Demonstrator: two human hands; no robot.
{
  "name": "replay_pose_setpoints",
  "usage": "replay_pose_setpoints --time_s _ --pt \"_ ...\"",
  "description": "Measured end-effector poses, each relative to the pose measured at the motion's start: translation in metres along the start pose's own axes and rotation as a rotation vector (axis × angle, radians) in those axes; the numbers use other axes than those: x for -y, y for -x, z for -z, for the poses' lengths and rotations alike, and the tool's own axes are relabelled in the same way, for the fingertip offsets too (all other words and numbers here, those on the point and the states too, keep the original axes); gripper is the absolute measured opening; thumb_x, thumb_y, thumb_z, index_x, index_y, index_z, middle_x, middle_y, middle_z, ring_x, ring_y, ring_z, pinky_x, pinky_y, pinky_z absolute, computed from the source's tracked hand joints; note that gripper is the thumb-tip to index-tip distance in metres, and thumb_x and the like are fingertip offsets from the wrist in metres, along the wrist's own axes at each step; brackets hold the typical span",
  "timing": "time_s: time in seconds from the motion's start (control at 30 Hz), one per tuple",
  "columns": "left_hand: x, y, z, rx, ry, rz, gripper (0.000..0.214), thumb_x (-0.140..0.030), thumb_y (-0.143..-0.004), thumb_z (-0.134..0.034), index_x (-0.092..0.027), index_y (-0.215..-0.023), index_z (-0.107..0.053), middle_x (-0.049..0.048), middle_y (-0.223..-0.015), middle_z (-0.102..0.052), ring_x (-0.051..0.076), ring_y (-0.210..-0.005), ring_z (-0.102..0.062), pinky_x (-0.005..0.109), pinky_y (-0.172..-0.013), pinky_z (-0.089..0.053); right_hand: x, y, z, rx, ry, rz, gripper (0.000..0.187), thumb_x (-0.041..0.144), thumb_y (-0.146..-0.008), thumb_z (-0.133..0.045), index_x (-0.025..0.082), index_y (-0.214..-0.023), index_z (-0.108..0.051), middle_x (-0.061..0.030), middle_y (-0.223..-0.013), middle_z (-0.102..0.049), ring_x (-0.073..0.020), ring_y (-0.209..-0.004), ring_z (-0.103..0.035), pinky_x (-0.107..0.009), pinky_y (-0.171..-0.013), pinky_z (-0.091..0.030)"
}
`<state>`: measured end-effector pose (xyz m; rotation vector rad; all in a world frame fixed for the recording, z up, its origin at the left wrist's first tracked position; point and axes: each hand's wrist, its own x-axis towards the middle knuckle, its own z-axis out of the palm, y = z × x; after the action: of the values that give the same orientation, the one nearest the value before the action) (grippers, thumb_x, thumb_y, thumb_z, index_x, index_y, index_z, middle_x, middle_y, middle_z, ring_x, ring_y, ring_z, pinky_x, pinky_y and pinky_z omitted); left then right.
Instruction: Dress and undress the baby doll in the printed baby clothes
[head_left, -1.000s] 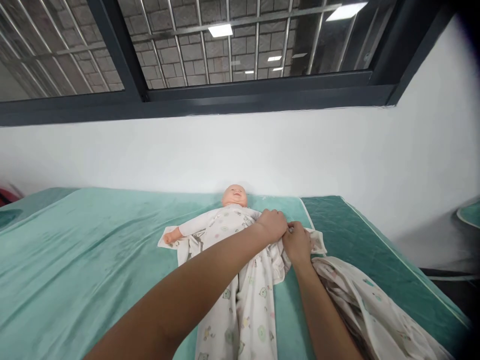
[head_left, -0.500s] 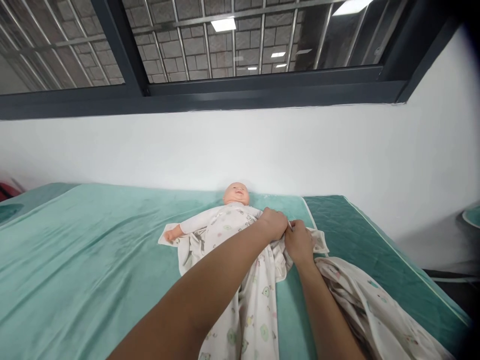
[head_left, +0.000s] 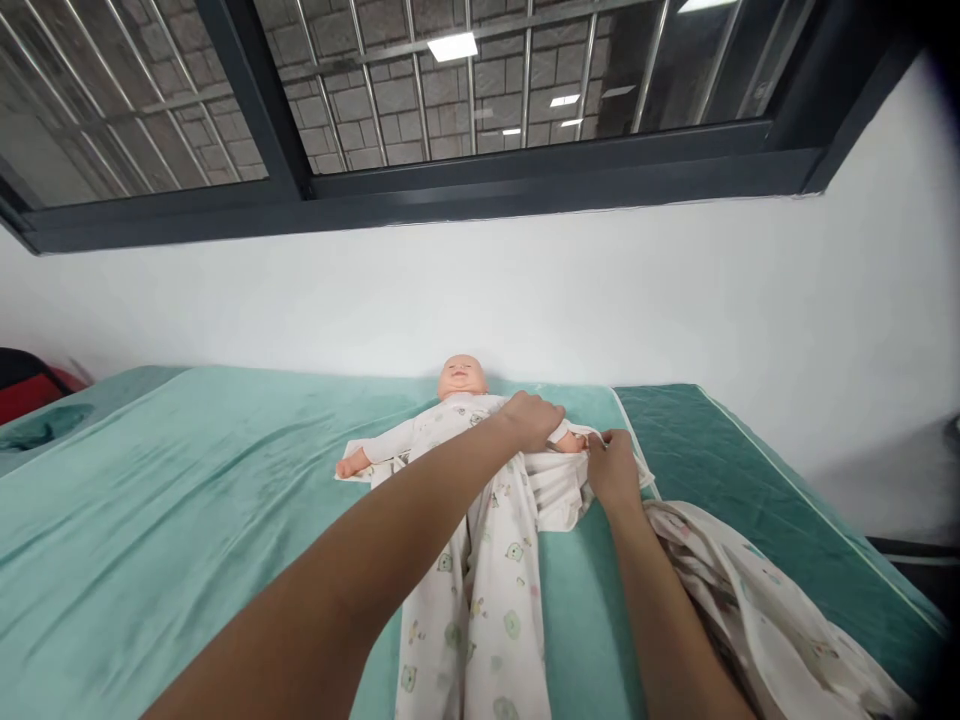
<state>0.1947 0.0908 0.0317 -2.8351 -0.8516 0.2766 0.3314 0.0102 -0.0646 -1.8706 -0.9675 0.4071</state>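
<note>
A baby doll [head_left: 463,376] lies on its back with its arms spread, dressed in white patterned clothes [head_left: 506,570]. My left hand [head_left: 534,420] reaches across the doll, its fingers closed around the sleeved arm on the right side. From that sleeve the doll's small hand [head_left: 571,442] sticks out. Beside it, my right hand [head_left: 615,472] pinches the edge of a white garment [head_left: 559,495] that is spread under the doll's arm. My forearm hides part of the doll's body.
A crumpled patterned cloth [head_left: 780,610] lies to the right of my right forearm. Green sheets [head_left: 225,500] cover the bed, which meets a white wall [head_left: 375,300] under a dark-framed window [head_left: 525,185]. A red and black object [head_left: 30,390] shows at the far left.
The doll's right-side hand now shows outside the cloth between my hands. My left hand has moved slightly left and up, my right hand slightly right, widening the space between them.
</note>
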Motion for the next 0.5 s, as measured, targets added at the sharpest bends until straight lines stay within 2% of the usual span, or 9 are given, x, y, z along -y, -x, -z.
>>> replay_pose_setpoints --time_s 0.2,0.3,0.37,0.43,0.5 --pt "0.013 0.018 0.011 -0.044 -0.025 -0.003 0.03 -0.028 -0.083 -0.058 -0.018 -0.111 -0.056 0.0129 -0.106 -0.071 0.029 -0.099 -0.067 0.041 -0.083 -0.051 -0.005 -0.012 0.008 -0.029 -0.204 -0.062 0.021 0.041 -0.072 -0.057 0.023 -0.075 -0.047 0.0006 -0.071 -0.052 -0.0198 -0.07 -0.051 -0.033 -0.068 -0.04" --pt "0.01 0.02 0.017 -0.052 -0.004 0.005 0.032 -0.03 -0.083 -0.057 -0.018 -0.113 -0.054 0.0124 -0.107 -0.07 0.029 -0.097 -0.067 0.04 -0.08 -0.051 -0.007 -0.015 0.01 0.009 -0.347 -0.075 0.024 0.039 -0.064 -0.062 0.022 -0.078 -0.051 0.0001 -0.072 -0.058 -0.0195 -0.071 -0.056 -0.033 -0.068 -0.045" --pt "0.003 0.017 0.017 -0.023 0.032 0.013 0.035 -0.033 -0.084 -0.058 -0.017 -0.115 -0.054 0.0124 -0.109 -0.07 0.029 -0.098 -0.067 0.041 -0.081 -0.052 -0.006 -0.014 0.013 0.004 -0.486 -0.069 0.027 0.034 -0.062 -0.059 0.021 -0.084 -0.053 -0.0021 -0.082 -0.064 -0.0199 -0.079 -0.062 -0.033 -0.072 -0.05" --pt "-0.007 0.012 0.014 0.024 0.069 0.026 0.037 -0.036 -0.084 -0.059 -0.017 -0.116 -0.054 0.0124 -0.109 -0.07 0.029 -0.098 -0.067 0.041 -0.083 -0.052 -0.001 -0.006 0.016 -0.156 -0.603 -0.035 0.03 0.027 -0.061 -0.055 0.02 -0.09 -0.055 -0.0041 -0.094 -0.067 -0.0201 -0.09 -0.065 -0.035 -0.083 -0.051" --pt "-0.02 0.008 0.011 0.054 0.102 0.054 0.036 -0.036 -0.085 -0.059 -0.016 -0.114 -0.056 0.0124 -0.11 -0.07 0.028 -0.099 -0.067 0.042 -0.086 -0.051 0.008 0.008 0.017 -0.375 -0.598 0.068 0.034 0.022 -0.065 -0.052 0.019 -0.098 -0.058 -0.0059 -0.106 -0.066 -0.0209 -0.103 -0.063 -0.04 -0.096 -0.048"
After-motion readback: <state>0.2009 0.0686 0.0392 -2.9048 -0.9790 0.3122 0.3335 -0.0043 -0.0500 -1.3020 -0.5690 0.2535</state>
